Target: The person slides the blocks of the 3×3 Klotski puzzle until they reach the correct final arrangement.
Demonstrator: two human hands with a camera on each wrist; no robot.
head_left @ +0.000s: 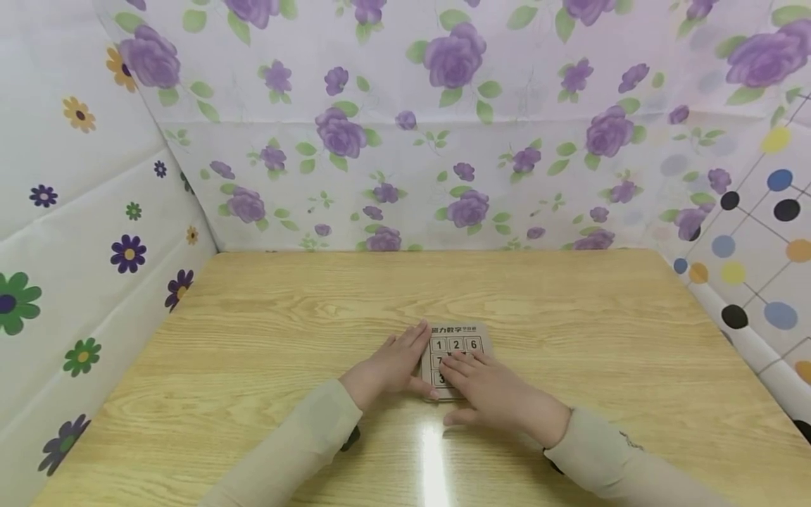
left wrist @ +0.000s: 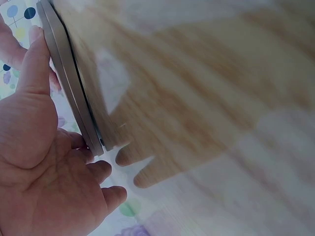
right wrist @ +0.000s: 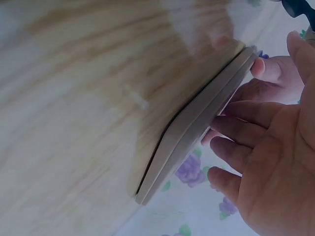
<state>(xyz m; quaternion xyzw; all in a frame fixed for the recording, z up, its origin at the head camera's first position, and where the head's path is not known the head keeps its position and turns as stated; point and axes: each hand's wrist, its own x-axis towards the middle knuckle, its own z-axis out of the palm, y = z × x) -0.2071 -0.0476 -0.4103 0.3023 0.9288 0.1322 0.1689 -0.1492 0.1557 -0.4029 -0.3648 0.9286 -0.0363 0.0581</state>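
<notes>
A square wooden sliding number puzzle (head_left: 455, 336) lies flat on the table, its tiles 1, 2 and 6 showing in the top row. At the left come 7 and 3; the other tiles are hidden under fingers. My left hand (head_left: 394, 366) holds the puzzle by its left side, thumb at the near edge and fingers along the far left corner. Over the middle and lower right tiles lies my right hand (head_left: 494, 394), fingers extended and touching the face, its thumb off the near edge. Both wrist views show the puzzle's thin edge (left wrist: 74, 83) side-on.
The wood-grain table (head_left: 285, 303) has a glossy top with a bright reflection near its front. Behind it hangs a purple-flowered cloth (head_left: 380, 162). A flower-print sheet (head_left: 95, 211) stands at the left, a dotted one (head_left: 760, 267) at the right.
</notes>
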